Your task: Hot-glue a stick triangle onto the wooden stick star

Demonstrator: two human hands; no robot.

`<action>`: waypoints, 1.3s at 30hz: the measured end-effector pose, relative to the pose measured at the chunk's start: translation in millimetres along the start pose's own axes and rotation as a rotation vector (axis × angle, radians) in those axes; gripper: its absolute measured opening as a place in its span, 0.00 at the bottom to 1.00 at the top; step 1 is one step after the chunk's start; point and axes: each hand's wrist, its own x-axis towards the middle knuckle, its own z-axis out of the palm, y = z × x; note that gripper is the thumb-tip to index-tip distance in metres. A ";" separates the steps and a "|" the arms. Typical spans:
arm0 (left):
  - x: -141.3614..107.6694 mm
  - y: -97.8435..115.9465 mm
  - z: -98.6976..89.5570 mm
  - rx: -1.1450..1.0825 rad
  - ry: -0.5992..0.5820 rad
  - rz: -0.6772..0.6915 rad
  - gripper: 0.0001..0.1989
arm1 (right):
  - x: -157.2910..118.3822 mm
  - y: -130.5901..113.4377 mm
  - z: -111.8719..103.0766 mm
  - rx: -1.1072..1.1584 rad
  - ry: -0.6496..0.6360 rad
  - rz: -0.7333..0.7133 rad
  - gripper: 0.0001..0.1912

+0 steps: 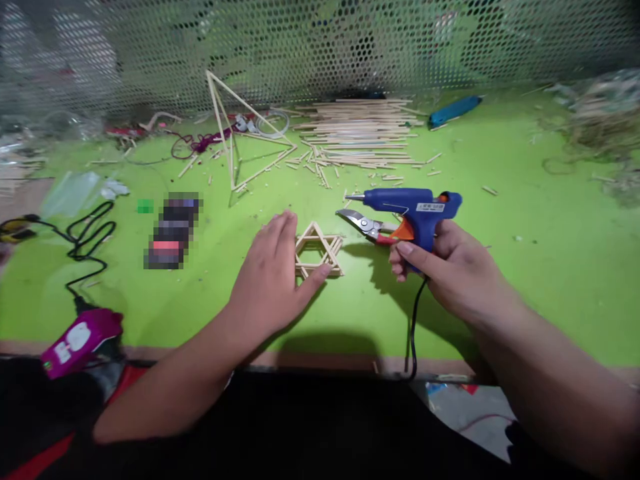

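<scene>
My right hand (453, 273) is shut around the grip of a blue hot glue gun (415, 212), whose black cord (414, 327) drops toward the table's front edge. My left hand (273, 280) lies flat on the green table, its fingertips against a small star-shaped frame of wooden sticks (319, 250). Between that frame and the glue gun lie metal cutters with orange-red handles (370, 227), their handles partly hidden behind the gun.
A large stick triangle (240, 143) and a heap of loose wooden sticks (357, 130) lie farther back, near a perforated metal screen (320, 47). A coiled black cable (87, 240), a pixelated object (170, 230) and a magenta pouch (80, 340) are at left.
</scene>
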 end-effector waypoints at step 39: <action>12.5 3.3 13.8 -0.019 -0.073 -0.054 0.53 | -6.2 -0.8 17.7 -0.481 -0.073 0.084 0.26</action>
